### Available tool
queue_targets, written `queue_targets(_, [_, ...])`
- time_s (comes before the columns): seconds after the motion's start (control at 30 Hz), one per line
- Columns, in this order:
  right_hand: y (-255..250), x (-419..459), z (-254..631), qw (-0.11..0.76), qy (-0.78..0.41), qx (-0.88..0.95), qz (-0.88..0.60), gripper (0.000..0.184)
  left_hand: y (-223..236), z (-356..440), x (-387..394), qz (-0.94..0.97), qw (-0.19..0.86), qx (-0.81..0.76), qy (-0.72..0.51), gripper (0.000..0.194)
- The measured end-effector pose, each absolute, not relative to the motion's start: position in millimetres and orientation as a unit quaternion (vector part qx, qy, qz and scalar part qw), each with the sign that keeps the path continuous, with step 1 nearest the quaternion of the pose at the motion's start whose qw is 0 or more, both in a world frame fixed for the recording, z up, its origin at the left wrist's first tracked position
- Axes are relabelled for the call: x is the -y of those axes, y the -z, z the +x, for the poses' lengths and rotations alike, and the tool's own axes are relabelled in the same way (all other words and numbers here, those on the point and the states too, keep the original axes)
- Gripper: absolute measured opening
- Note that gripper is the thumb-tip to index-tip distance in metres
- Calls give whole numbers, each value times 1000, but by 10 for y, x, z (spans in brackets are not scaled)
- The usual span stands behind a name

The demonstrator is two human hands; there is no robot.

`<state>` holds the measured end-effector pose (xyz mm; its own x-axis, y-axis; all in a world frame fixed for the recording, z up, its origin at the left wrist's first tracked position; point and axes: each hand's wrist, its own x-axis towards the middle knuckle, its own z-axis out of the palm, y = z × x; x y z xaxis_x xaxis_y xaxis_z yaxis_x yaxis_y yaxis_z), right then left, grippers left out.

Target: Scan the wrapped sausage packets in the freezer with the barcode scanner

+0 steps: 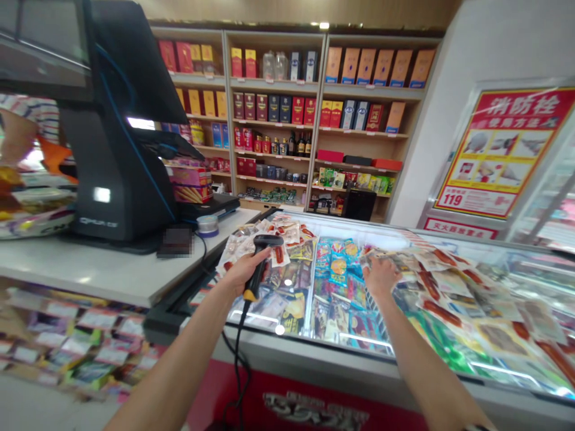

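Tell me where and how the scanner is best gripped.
Probably by the handle, from the left, as the left hand has it: it is slim, slants down from the wider head, and the cord leaves at the bottom.

I'm standing in a shop. Pale wooden shelves [320,99] are displaying colourful cardboard boxes [274,109], a black checkout terminal [114,161] is standing on a white counter [135,275], and a glass-topped chest freezer [323,359] is holding bright packets [339,263].
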<state>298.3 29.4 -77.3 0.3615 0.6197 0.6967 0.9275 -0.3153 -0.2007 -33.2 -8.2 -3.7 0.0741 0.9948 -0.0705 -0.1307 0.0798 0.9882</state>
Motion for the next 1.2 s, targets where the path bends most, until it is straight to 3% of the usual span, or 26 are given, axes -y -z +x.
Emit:
queue_targets(0.13, [656, -372, 2667, 358, 273, 534, -716, 33, 107, -495, 78, 464, 561, -467, -501, 37])
queue_targets(0.23, [613, -532, 2043, 361, 179, 629, -665, 35, 150, -551, 94, 467, 558, -467, -502, 38])
queue_targets(0.37, [609, -753, 1173, 308, 51, 705, -637, 39, 157, -608, 170, 473, 557, -462, -503, 38])
queue_targets(0.5, [631, -874, 738, 246, 26, 722, -646, 37, 128, -655, 247, 470, 558, -466, -501, 37])
queue_targets(0.63, [726, -930, 832, 247, 41, 735, -630, 35, 95, -639, 253, 471, 558, -465, -499, 36])
queue_targets(0.97, [804, -695, 1811, 380, 116, 677, -619, 35, 57, -133, 189, 521, 576, -430, -461, 35])
queue_targets(1.2, [748, -490, 2083, 374, 132, 664, -634, 38, -19, 155, 206, 570, 575, -403, -427, 37])
